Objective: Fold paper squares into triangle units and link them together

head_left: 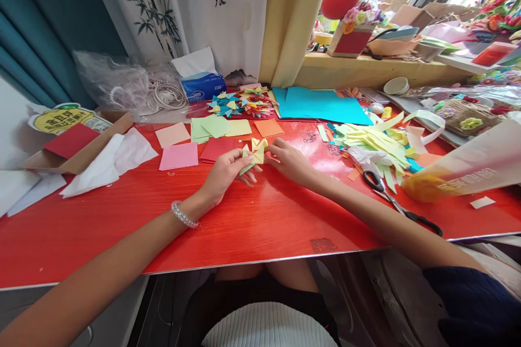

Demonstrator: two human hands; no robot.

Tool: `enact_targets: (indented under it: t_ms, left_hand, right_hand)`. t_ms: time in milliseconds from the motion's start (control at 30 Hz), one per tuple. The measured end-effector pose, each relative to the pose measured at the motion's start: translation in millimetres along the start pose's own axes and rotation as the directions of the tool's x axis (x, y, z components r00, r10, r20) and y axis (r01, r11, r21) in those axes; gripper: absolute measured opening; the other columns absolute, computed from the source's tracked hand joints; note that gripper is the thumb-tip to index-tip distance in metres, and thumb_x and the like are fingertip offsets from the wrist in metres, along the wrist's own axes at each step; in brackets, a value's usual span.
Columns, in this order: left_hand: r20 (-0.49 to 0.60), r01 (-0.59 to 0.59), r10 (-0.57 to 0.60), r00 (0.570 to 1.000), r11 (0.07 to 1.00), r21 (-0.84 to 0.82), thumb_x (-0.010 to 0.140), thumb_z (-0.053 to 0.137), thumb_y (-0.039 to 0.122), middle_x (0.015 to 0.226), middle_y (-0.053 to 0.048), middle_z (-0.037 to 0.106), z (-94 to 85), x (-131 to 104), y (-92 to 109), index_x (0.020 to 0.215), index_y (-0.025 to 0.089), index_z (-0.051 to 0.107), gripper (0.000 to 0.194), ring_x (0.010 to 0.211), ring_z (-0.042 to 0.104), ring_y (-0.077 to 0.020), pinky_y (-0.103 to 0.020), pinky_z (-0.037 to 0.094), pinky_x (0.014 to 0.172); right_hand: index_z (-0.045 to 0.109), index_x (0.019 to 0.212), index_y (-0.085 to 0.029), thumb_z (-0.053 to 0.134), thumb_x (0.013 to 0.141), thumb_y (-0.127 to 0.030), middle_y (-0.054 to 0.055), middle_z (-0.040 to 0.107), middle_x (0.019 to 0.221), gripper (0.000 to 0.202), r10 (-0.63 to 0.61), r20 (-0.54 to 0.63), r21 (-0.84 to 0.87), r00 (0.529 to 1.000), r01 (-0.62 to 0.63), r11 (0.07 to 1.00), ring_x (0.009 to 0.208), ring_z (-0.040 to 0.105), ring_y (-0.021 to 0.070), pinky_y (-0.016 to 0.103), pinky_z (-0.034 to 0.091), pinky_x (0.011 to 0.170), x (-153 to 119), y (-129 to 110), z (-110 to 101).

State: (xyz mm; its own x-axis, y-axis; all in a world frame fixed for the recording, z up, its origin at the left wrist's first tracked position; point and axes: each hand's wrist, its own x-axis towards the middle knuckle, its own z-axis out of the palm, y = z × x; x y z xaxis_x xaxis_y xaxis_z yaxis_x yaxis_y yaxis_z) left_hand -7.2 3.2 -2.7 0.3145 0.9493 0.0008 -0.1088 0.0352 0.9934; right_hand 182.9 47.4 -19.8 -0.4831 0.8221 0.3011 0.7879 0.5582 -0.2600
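Observation:
A small folded-paper piece [257, 152], yellow and light green, is held just above the red table. My left hand [226, 173] is closed on its left side, thumb on top and fingers underneath. From the right, my right hand [291, 161] has its bent fingertips at the yellow edge of the piece, closed on it. Square paper stacks lie close behind and left of the hands: red [217, 149], pink [179, 157], light green [211, 126] and orange [269, 128]. Farther back is a heap of folded paper stars [244, 102] in several colours.
Black-handled scissors [401, 203] lie at right beside a pile of paper strips [376, 143]. Blue paper sheets [321, 105] and a tissue pack [202, 87] are at the back. A cardboard box [79, 143] stands left, a plastic bag [468, 165] right. The table's edge [260, 263] is near my lap.

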Motion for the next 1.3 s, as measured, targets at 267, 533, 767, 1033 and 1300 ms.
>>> enact_targets:
  t_ms: [267,533,767,1033,1300]
  left_hand:
    - [0.009,-0.006,0.006,1.000,1.000,-0.008,0.077,0.066,0.034,0.081,-0.003,0.067,1.0,-1,1,0.095,0.016,0.055,0.028,0.057,0.061,-0.0103,-0.022,0.051,0.048]
    - [-0.029,-0.108,0.110,0.993,0.992,0.071,0.077,0.066,0.034,0.082,-0.001,0.063,2.9,-1,-2,0.083,0.016,0.055,0.022,0.079,0.059,-0.0116,-0.025,0.047,0.076]
    - [-0.132,-0.137,0.152,0.980,0.984,0.117,0.075,0.069,0.036,0.078,0.002,0.060,4.3,-1,2,0.080,0.018,0.058,0.022,0.075,0.052,-0.0090,-0.020,0.039,0.068]
    - [-0.004,-0.108,0.109,0.994,0.991,0.085,0.075,0.069,0.036,0.076,0.000,0.063,8.3,-6,4,0.084,0.017,0.060,0.023,0.062,0.059,-0.0110,-0.020,0.044,0.050]
    - [0.019,-0.082,0.080,0.997,0.987,0.137,0.078,0.065,0.039,0.078,-0.002,0.066,9.3,-8,5,0.089,0.017,0.064,0.025,0.066,0.066,-0.0134,-0.021,0.050,0.056]
  right_hand:
    - [0.051,0.085,-0.018,0.053,0.089,-0.028,0.003,0.055,0.081,0.011,0.154,-0.186,0.555,0.970,-0.026,0.832,0.066,0.052,0.0114,0.026,0.043,0.057,-14,-4,-19]
    - [0.054,0.088,-0.018,0.061,0.083,-0.027,0.001,0.055,0.085,0.013,0.249,0.076,0.978,0.966,-0.121,0.168,0.078,0.060,0.0097,0.021,0.053,0.063,-29,-28,-33]
    - [0.050,0.088,-0.019,0.064,0.081,-0.032,-0.002,0.058,0.075,0.021,0.219,0.040,0.965,0.975,-0.095,0.245,0.073,0.063,0.0116,0.021,0.051,0.053,-32,-38,-35]
    - [0.051,0.101,-0.021,0.060,0.085,-0.026,0.002,0.068,0.087,0.019,0.198,-0.088,0.867,0.976,-0.023,0.498,0.074,0.064,0.0119,0.026,0.053,0.060,-37,-43,-40]
    - [0.061,0.094,-0.020,0.061,0.084,-0.026,0.001,0.065,0.082,0.011,0.215,-0.155,0.861,0.964,0.025,0.508,0.072,0.062,0.0118,0.026,0.053,0.059,-37,-42,-45]
